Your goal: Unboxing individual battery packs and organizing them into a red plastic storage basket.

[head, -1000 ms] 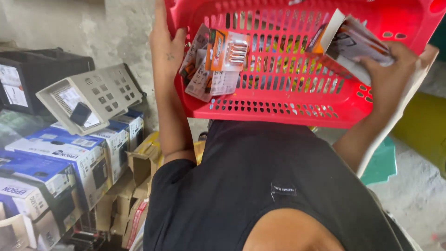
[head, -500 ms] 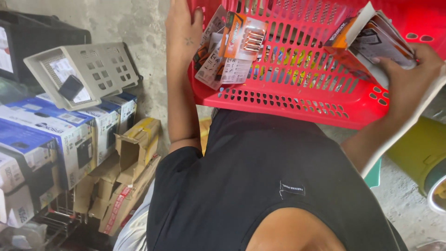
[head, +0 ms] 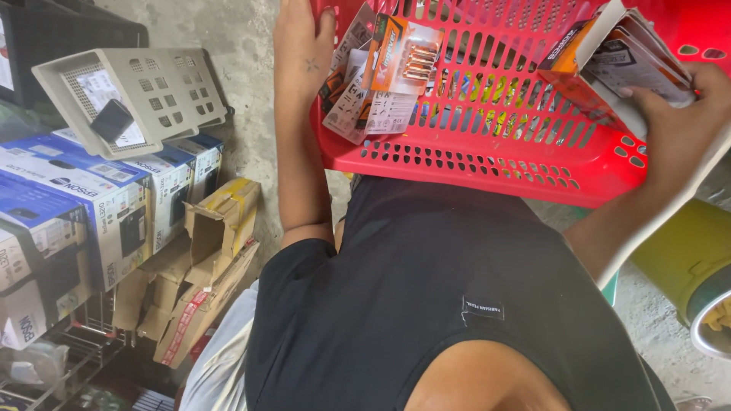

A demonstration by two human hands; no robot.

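Note:
A red plastic basket (head: 487, 144) with slotted walls is held up in front of my chest. My left hand (head: 303, 53) grips its left rim and presses several battery blister packs (head: 381, 76) against the outside wall. On the right rim, my right hand (head: 674, 129) is closed around a bundle of orange-and-white small cartons (head: 617, 57). Coloured items show faintly through the basket's slots. My black shirt (head: 442, 297) fills the lower middle.
Blue-and-white printer boxes (head: 99, 202) are stacked on a wire rack at left, with a grey plastic tray (head: 129, 95) on top. Flattened brown cardboard boxes (head: 202, 266) lean against a concrete wall. A yellow-green drum (head: 689, 262) stands at the right.
The view has shifted so the basket and both hands sit higher and further right in frame. Both hands keep their hold on the packs and the basket.

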